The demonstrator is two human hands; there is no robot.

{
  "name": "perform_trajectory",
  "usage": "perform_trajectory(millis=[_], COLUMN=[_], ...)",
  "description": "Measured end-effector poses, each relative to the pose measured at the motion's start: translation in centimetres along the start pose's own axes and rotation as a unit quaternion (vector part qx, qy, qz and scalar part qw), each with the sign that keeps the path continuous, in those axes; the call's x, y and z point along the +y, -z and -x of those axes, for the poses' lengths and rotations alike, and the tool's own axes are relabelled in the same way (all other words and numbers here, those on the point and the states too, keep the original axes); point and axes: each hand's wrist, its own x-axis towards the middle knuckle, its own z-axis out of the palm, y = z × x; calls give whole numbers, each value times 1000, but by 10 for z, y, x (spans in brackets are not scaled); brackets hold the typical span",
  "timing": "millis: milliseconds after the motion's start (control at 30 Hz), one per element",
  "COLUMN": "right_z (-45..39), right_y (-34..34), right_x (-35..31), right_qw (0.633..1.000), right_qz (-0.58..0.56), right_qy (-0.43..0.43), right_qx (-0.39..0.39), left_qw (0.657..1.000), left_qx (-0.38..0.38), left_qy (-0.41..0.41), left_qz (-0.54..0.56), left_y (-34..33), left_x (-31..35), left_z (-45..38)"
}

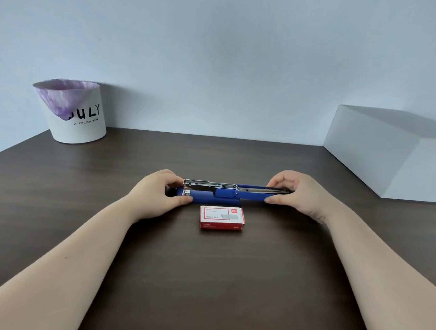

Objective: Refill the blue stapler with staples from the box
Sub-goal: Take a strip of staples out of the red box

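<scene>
Dark wood desk (205, 278) runs to a pale wall, with a white lined bin (74, 112) standing far left, well clear of the work. Nearer the middle, the left hand (156, 196) clamps thumb and fingers on the base end of the blue stapler (210, 196), apparently to steady it. Its top lies swung open flat, exposing the metal channel for loading. Just in front sits the closed red staple box (222, 217), within easy reach. The right hand (297, 192) pinches the opened arm, holding it down.
</scene>
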Motion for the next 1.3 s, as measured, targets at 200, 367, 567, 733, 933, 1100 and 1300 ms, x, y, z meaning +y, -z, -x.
perform_trajectory(millis=[200, 367, 567, 733, 933, 1100, 1300], right_z=[2, 9, 30, 32, 28, 27, 29], right_y=[-3, -11, -28, -34, -35, -39, -42], right_x=[-4, -40, -57, -51, -46, -46, -48], right_qw=[999, 985, 986, 974, 972, 984, 985], right_qz=[38, 110, 149, 184, 192, 142, 127], right_qy=[0, 69, 69, 36, 46, 63, 95], right_qx=[7, 111, -30, -131, -130, -87, -73], left_qw=[1000, 993, 992, 987, 986, 988, 992], left_qx=[6, 101, 71, -71, -95, -72, -24], left_qy=[-1, -14, -82, -136, -126, -136, -123], left_qz=[19, 61, 66, -41, -56, -20, 24], left_y=[1, 9, 16, 3, -1, 1, 3], left_x=[-1, 4, 41, 52, 50, 48, 49], left_z=[2, 6, 24, 32, 27, 27, 30])
